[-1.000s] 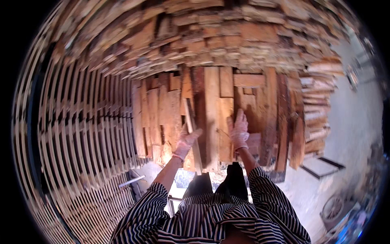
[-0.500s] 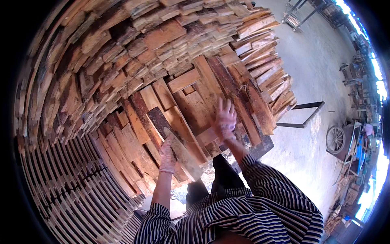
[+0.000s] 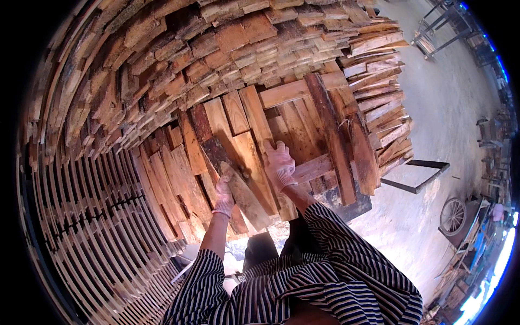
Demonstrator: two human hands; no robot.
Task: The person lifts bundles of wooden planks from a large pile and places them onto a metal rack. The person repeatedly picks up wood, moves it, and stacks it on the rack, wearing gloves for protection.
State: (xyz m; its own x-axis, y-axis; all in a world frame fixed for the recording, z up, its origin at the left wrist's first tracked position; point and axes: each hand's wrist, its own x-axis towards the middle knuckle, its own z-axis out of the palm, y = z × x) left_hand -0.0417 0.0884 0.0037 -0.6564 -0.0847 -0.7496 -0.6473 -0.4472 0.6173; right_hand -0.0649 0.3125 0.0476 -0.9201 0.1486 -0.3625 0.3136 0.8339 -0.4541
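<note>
Plank point(image 3: 238, 181) gripped by both gloved hands point(image 3: 279, 162) over stacked wooden boards point(image 3: 303, 124).

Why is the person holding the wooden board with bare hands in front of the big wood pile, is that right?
Not quite: both the left hand and the right hand wear light work gloves, as the head view shows. They do hold the wooden board in front of the big wood pile.
</note>
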